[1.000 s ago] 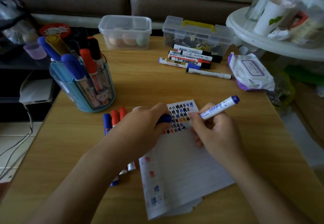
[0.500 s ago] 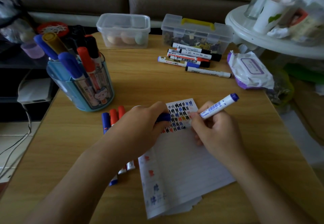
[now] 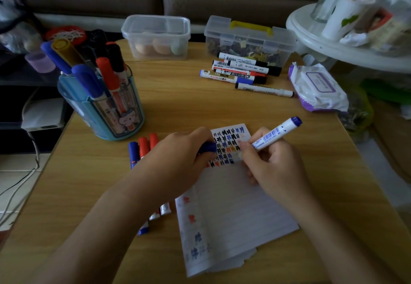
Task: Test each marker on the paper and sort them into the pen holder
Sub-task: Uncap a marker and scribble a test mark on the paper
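My right hand point(image 3: 275, 168) grips a white marker with a blue end point(image 3: 277, 133), its tip down on the lined paper point(image 3: 231, 214) among rows of black, blue and red test marks. My left hand point(image 3: 178, 161) rests on the paper's left edge and holds a blue cap point(image 3: 208, 147). A blue pen holder point(image 3: 104, 106) at the left stands full of several markers. Three markers, one blue and two red point(image 3: 143, 148), lie beside the paper, partly under my left arm. Several more markers point(image 3: 242, 71) lie at the far side of the table.
Two clear plastic boxes point(image 3: 156, 37) point(image 3: 249, 39) stand at the table's far edge. A pack of wet wipes point(image 3: 318, 88) lies at the right. A white round side table point(image 3: 347, 46) with bottles stands beyond the right corner. Cables hang off the left.
The right hand has shifted the marker slightly on the paper; the left hand stays put with the cap.
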